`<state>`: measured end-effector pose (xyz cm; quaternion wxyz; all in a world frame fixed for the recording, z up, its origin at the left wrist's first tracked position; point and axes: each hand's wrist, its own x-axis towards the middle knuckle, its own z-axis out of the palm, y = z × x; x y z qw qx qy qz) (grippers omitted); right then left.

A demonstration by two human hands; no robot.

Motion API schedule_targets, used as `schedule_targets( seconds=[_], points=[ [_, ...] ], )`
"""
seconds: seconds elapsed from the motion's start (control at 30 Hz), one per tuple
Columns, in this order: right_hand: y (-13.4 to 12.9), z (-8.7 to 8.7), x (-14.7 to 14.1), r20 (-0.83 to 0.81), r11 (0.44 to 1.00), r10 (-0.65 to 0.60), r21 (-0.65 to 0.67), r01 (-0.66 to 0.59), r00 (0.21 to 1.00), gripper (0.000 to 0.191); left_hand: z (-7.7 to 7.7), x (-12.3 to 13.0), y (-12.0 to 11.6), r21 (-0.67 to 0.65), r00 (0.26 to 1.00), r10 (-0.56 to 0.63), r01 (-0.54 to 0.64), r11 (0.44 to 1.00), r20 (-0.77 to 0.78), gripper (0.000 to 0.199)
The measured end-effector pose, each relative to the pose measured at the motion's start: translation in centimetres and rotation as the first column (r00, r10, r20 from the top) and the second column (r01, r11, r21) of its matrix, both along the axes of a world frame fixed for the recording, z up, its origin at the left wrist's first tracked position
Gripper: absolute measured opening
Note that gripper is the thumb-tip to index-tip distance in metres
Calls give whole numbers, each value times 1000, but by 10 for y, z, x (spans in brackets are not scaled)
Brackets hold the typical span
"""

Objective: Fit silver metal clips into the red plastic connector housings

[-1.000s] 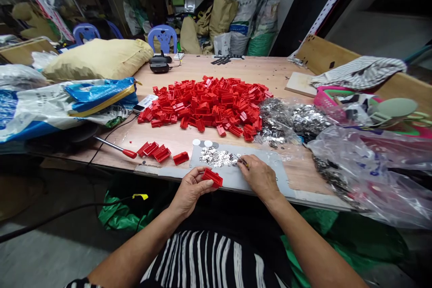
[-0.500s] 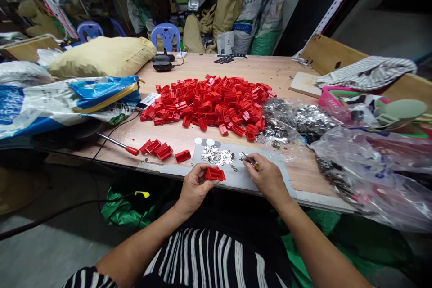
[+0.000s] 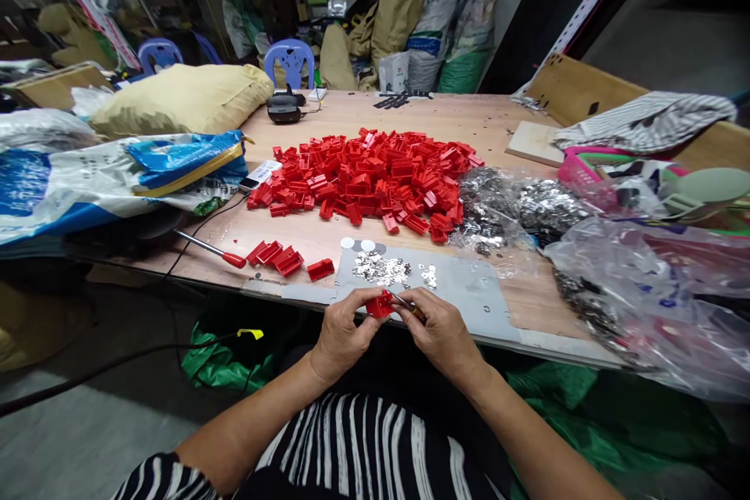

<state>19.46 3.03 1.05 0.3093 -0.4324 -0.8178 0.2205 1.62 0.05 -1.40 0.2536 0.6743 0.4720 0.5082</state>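
Between its thumb and fingers, my left hand (image 3: pixel 345 330) pinches a red plastic part (image 3: pixel 380 305) above the front edge of a grey mat (image 3: pixel 469 289). My right hand (image 3: pixel 438 326) is closed on a thin pointed tool (image 3: pixel 417 312), whose tip meets the red part. Small shiny metal pieces (image 3: pixel 380 270) lie in a heap on the mat, with a smaller cluster (image 3: pixel 429 276) to its right. Several red parts (image 3: pixel 287 260) rest left of the mat. A large pile of red parts (image 3: pixel 375 172) covers the table's middle.
Plastic bags of metal pieces (image 3: pixel 544 207) and a pink basket (image 3: pixel 580 172) stand at the right. A red-handled tool (image 3: pixel 233 259), a blue and white sack (image 3: pixel 76 180) and a tan sack (image 3: pixel 187 98) are at the left. A black device (image 3: pixel 285 105) sits farther back.
My right hand has moved left and nearer, bringing the tool from the metal pieces to the red part. My left hand has tilted that part and shifted slightly right.
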Motion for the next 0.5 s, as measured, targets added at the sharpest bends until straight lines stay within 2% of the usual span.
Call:
schedule_targets(
  seconds=[0.23, 0.5],
  points=[
    [2, 0, 0, 28, 999, 10, -39, -8, 1000, 10, -3, 0, -1, 47, 1000, -5, 7, 999, -27, 36],
    [1, -1, 0, -52, 993, 33, -113, -39, 998, 12, -4, 4, -5, 20, 999, 33, -33, 999, 12, 34]
  ],
)
